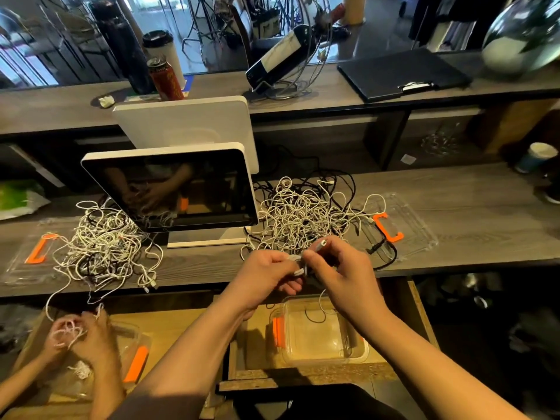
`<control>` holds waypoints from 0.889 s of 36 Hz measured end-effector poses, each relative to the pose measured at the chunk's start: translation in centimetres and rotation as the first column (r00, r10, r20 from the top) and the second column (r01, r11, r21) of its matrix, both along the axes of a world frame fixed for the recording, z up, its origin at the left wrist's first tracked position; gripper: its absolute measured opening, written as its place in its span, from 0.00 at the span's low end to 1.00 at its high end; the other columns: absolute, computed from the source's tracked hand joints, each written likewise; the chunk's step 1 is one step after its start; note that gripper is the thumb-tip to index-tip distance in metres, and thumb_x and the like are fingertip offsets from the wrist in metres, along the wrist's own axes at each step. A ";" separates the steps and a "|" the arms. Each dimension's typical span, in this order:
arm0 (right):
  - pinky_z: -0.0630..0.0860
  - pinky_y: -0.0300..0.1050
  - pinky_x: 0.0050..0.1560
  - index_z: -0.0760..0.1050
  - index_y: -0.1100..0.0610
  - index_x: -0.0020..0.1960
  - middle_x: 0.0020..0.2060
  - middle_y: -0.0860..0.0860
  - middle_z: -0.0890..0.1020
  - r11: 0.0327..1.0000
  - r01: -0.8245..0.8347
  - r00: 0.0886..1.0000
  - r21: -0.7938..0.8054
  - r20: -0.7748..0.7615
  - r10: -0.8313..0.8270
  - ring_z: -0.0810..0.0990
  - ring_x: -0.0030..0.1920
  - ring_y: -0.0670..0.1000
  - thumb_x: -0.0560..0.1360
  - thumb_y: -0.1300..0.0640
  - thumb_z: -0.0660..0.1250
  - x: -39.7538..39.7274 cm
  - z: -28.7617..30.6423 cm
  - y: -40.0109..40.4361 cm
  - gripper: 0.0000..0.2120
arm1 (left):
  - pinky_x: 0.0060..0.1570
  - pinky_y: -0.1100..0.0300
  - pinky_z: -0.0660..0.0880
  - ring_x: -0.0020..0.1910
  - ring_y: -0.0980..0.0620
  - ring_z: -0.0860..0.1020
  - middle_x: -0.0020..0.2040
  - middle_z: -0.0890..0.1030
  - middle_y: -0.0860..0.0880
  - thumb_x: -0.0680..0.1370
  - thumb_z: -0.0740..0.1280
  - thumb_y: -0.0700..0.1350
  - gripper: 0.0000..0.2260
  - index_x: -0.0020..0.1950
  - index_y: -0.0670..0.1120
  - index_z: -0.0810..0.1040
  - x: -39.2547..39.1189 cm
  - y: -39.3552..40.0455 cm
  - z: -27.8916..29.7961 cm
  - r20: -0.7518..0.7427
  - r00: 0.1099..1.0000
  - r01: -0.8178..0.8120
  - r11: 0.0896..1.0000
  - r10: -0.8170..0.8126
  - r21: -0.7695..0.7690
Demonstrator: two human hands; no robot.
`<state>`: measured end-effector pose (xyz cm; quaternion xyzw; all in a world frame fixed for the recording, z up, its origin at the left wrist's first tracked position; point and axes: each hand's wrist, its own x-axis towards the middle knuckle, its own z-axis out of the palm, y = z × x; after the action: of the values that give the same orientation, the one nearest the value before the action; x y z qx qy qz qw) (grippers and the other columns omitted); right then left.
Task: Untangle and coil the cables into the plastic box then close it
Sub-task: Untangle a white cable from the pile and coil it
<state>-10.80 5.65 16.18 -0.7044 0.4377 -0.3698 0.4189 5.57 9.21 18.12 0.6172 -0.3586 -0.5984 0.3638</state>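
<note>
Cables lie in a white and black snarl just right of the monitor, on the counter, and your risks run outward from that screen. Left of the monitor sits a second tangle that another person's hands are working; leave its strands alone or the two heaps may knot together. Below the monitor's right corner, your left hand pinches a small bundle of white cable, fingers curled round it, while your right hand grips the plug end with thumb and fingertips closed on it. Pull hard and I judge the snarl will slide off the counter edge. Below your hands the plastic box stands open, holding only a thin strand; a loose coil could spring out. Right of the monitor, the lid with its orange clip lies partly under stray loops, so lifting it may drag cables along.
</note>
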 end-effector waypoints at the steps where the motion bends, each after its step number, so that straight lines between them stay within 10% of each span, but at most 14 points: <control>1: 0.78 0.43 0.43 0.79 0.53 0.46 0.38 0.46 0.82 0.998 0.004 0.998 0.061 0.058 -0.007 0.81 0.40 0.46 0.78 0.57 0.70 0.1 0.2 -0.1 0.02 | 0.35 0.66 0.79 0.31 0.55 0.81 0.36 0.83 0.44 0.81 0.66 0.38 0.06 0.46 0.40 0.81 0.0 0.0 0.0 0.045 0.999 0.002 0.999 0.000 -0.043; 10: 0.80 0.39 0.45 0.81 0.54 0.53 0.44 0.52 0.84 0.968 -0.061 0.976 0.244 0.218 0.007 0.83 0.45 0.45 0.78 0.63 0.68 0.1 1.0 -0.8 0.06 | 0.41 0.51 0.78 0.40 0.44 0.80 0.42 0.84 0.48 0.80 0.70 0.44 0.03 0.50 0.52 0.82 0.5 0.2 -0.4 0.480 0.877 0.173 0.940 -0.010 -0.295; 22: 0.78 0.43 0.59 0.69 0.50 0.74 0.55 0.47 0.83 0.977 -0.117 0.993 0.180 0.028 0.113 0.81 0.57 0.43 0.82 0.56 0.63 0.8 0.4 -0.9 0.21 | 0.47 0.71 0.72 0.48 0.61 0.78 0.48 0.82 0.58 0.77 0.72 0.42 0.09 0.54 0.55 0.83 1.8 -0.3 0.4 0.700 0.712 0.408 0.842 -0.052 -0.352; 32: 0.81 0.57 0.50 0.71 0.48 0.57 0.41 0.49 0.86 0.982 -0.063 0.992 0.176 0.116 0.043 0.84 0.43 0.50 0.77 0.58 0.71 1.0 1.8 -1.4 0.13 | 0.55 0.71 0.67 0.53 0.60 0.75 0.52 0.83 0.51 0.76 0.72 0.37 0.13 0.59 0.46 0.82 2.4 -0.5 0.2 0.832 0.553 0.581 0.692 0.052 -0.429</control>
<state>-9.83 4.20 18.00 -0.6535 0.4262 -0.3561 0.5143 8.01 8.75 18.30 0.5741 -0.7649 -0.1404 0.2561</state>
